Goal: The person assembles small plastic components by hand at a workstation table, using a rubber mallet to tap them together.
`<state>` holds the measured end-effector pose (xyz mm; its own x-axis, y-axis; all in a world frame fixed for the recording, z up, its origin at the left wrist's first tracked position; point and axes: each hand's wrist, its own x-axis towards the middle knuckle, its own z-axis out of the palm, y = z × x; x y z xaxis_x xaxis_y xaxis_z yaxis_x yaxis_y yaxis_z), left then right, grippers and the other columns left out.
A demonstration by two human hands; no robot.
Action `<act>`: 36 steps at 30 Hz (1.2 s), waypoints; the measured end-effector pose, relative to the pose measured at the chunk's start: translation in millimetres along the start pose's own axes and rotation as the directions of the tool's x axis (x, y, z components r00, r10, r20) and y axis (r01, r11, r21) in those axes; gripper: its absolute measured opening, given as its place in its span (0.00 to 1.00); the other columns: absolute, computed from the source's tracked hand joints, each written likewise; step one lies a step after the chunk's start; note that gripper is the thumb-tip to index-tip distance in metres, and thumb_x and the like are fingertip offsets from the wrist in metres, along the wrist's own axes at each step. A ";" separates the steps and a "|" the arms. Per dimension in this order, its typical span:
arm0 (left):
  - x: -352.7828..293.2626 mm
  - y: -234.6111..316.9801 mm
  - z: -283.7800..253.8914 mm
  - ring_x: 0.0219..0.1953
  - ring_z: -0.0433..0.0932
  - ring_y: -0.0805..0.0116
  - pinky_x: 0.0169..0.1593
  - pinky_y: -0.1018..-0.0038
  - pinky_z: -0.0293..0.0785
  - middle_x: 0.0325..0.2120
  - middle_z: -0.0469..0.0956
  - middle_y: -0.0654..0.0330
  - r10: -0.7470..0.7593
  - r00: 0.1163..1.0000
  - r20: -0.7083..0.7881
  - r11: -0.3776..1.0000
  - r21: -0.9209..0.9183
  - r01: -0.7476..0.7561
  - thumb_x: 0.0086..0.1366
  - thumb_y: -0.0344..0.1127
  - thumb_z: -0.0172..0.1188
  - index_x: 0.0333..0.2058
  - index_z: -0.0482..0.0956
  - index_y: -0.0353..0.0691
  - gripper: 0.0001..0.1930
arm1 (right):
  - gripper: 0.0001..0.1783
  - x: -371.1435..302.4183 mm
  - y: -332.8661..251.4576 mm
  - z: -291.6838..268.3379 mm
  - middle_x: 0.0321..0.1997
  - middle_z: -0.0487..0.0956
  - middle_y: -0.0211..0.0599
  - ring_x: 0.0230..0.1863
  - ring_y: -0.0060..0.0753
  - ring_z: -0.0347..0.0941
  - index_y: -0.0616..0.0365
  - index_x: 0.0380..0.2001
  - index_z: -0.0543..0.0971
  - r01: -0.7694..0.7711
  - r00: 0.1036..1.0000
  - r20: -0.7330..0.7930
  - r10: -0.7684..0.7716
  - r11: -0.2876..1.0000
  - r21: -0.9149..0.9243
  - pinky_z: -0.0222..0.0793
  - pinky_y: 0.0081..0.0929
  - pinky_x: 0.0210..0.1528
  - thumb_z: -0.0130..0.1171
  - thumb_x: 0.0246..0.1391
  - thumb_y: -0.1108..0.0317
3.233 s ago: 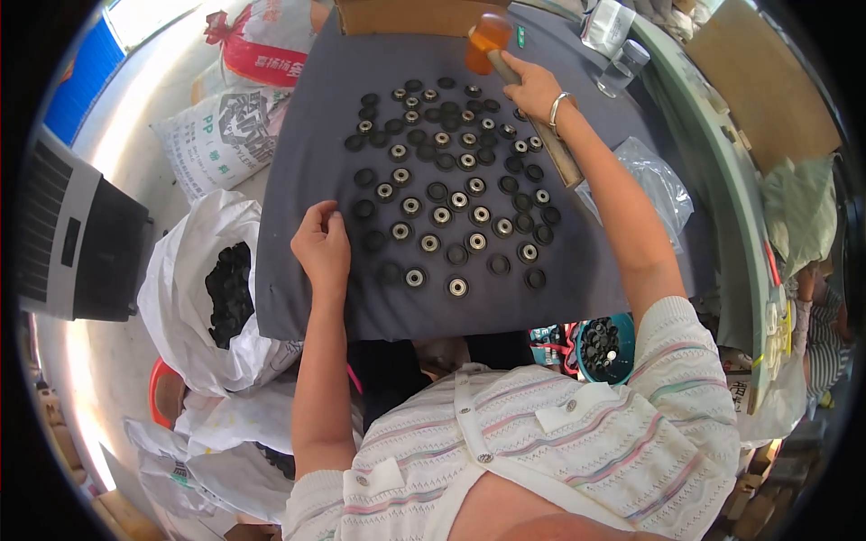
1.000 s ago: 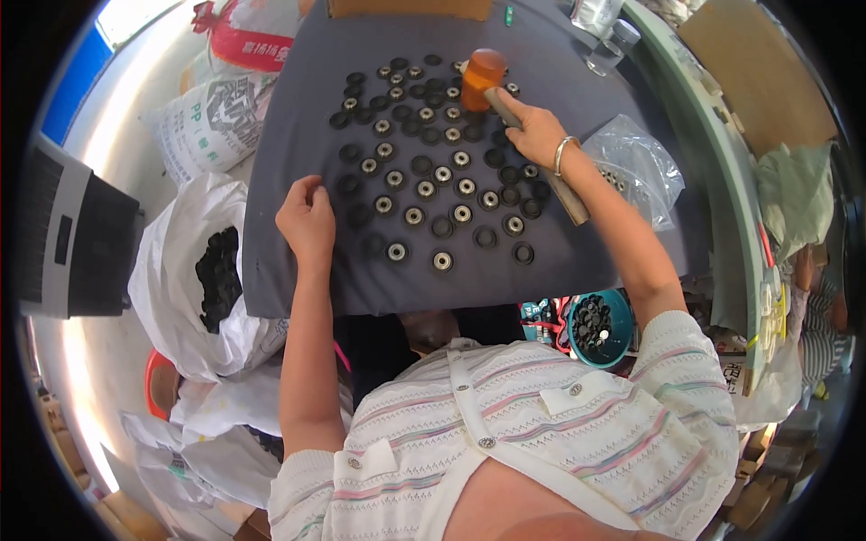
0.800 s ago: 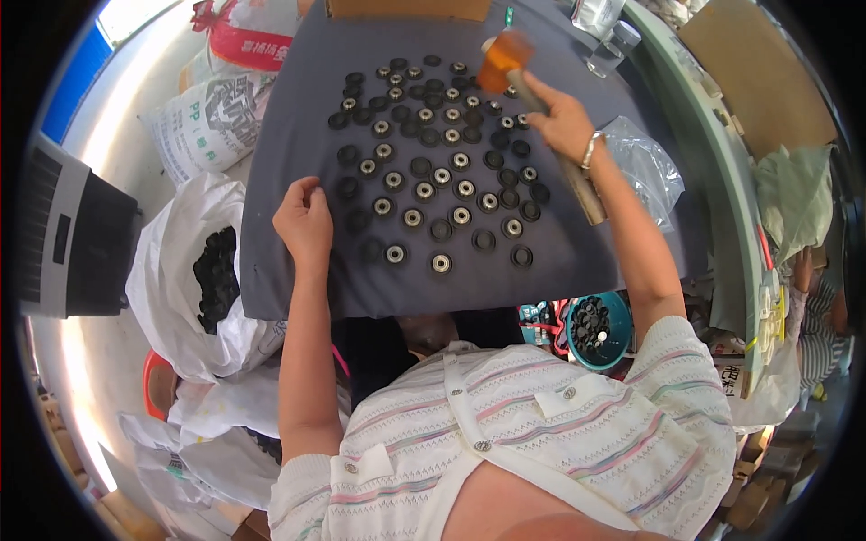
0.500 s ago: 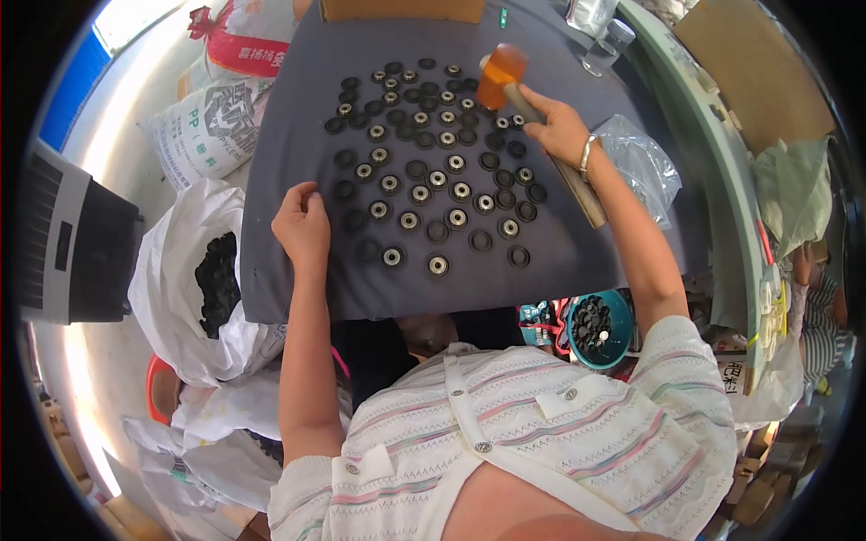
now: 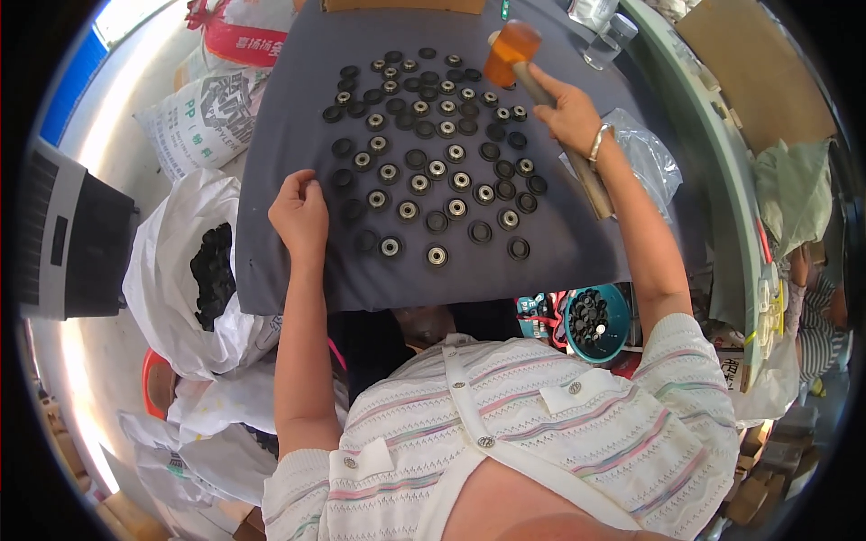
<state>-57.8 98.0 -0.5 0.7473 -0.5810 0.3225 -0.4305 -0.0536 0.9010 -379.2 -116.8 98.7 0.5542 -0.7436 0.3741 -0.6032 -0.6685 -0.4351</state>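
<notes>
**Orange-headed mallet (image 5: 511, 56) gripped by the right hand (image 5: 574, 119) at the far right of the spread parts**

The mallet is held by its wooden handle, with the fingers closed around it and the thumb laid along it toward the head. The handle is slanted, its lower end pointed back toward the forearm. The head is placed beside the far right parts; whether any part is touched by it cannot be told, as its top is blurred. A bracelet (image 5: 599, 142) is worn on the right wrist.

The left hand (image 5: 300, 218) is loosely closed, its fingers curled inward, over the left side of a table (image 5: 289, 135) covered in dark grey cloth. Black rings (image 5: 519, 248) are seen just beside it.

Between the hands, the cloth is scattered with these rings and with bearing-fitted pieces (image 5: 437, 256), each showing a shiny metal centre within a black surround. A clear plastic bag (image 5: 648, 167) is laid to the right, partly behind the right wrist. A transparent jar (image 5: 610, 41) is set farther back, and a cardboard box (image 5: 406, 4) is cut off by the upper edge. Dark parts are contained in a white sack (image 5: 162, 279) at the left and in a teal basin (image 5: 621, 322) below the table's near edge
</notes>
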 end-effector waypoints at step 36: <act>1.3 -0.1 -0.6 0.26 0.79 0.70 0.35 0.75 0.73 0.23 0.80 0.57 0.013 1.000 0.017 0.996 0.093 -0.015 0.58 0.29 0.57 0.35 0.81 0.35 0.08 | 0.37 -35.8 -8.8 -9.8 0.48 0.80 0.47 0.29 0.28 0.75 0.44 0.65 0.62 -0.058 0.976 0.190 0.107 0.968 -0.245 0.73 0.27 0.34 0.55 0.50 0.75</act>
<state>-56.4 97.7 0.0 0.7330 -0.5951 0.3296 -0.4867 -0.1202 0.8652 -399.4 -84.5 97.1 0.5852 -0.7942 0.1635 -0.7567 -0.6074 -0.2418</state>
